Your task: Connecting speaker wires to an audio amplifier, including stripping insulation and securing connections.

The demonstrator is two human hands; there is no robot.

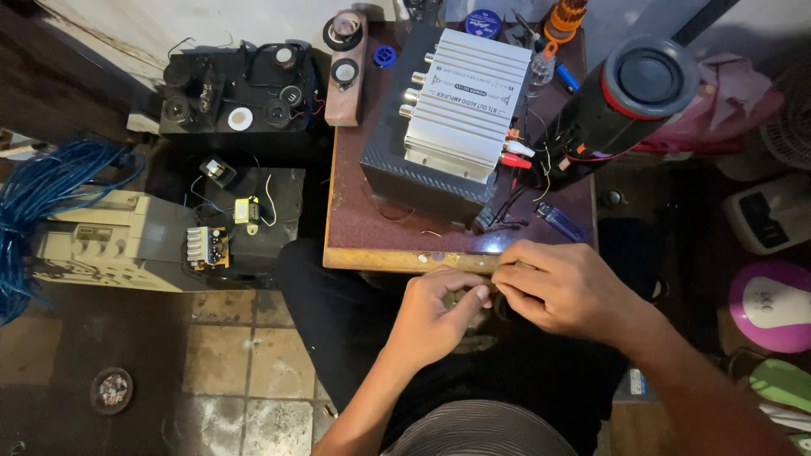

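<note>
Both hands meet at the near edge of the small reddish-brown wooden table [372, 232], left hand [431, 317] and right hand [562, 291] with fingertips pinched together on something tiny (too hidden to identify), just below the silver ribbed metal amplifier [465, 105].

A small reddish-brown table [380, 232] at upper centre carries a silver amplifier [465, 105] on a dark box [397, 169], a black cylindrical speaker [621, 105] and a blue lighter [562, 222].
</note>
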